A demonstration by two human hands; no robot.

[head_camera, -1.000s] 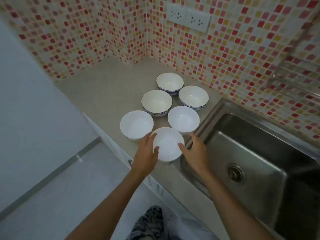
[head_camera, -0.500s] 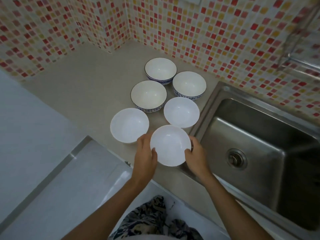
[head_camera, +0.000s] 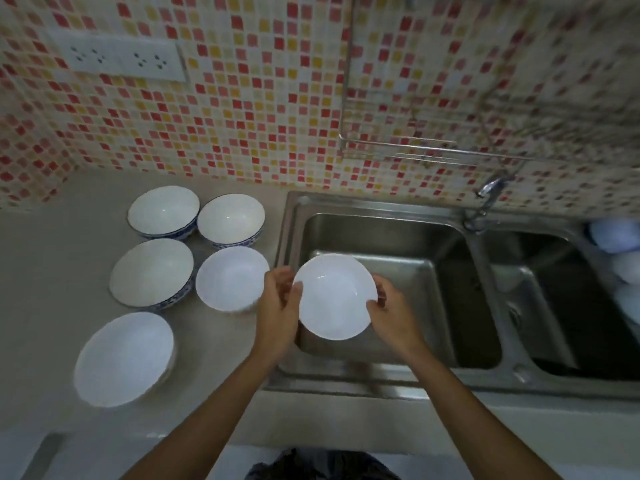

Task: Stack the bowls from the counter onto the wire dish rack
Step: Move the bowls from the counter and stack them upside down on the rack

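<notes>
The mosaic wall [head_camera: 242, 109] of red, orange and cream tiles fills the upper half of the view, with a double socket plate [head_camera: 117, 60] at its upper left. Below it the beige counter [head_camera: 52, 271] runs along the left, and a steel double sink [head_camera: 485, 386] takes up the right, its two basins side by side and a tap [head_camera: 490, 192] at the back between them. A wire dish rack [head_camera: 433, 150] hangs on the wall above the sink, its rails running level from left to right; it is blurred. There are six bowls in all. Five stand on the counter, mouths up: two plain white ones [head_camera: 124, 358] [head_camera: 231, 278] nearer the front and three with blue-patterned rims [head_camera: 151, 271] [head_camera: 163, 211] [head_camera: 230, 218] further back, packed close together. The sixth, a plain white bowl [head_camera: 334, 296], is held above the left basin, mouth up and tipped slightly toward the camera; being round, it has no long axis. The left hand [head_camera: 278, 306] grips its left rim with the thumb over the edge and fingers curled underneath, and the right hand [head_camera: 391, 313] clasps the right rim the same way, both hands partly closed around it. Some pale rounded objects [head_camera: 616, 233] sit at the far right edge, too blurred to identify.
</notes>
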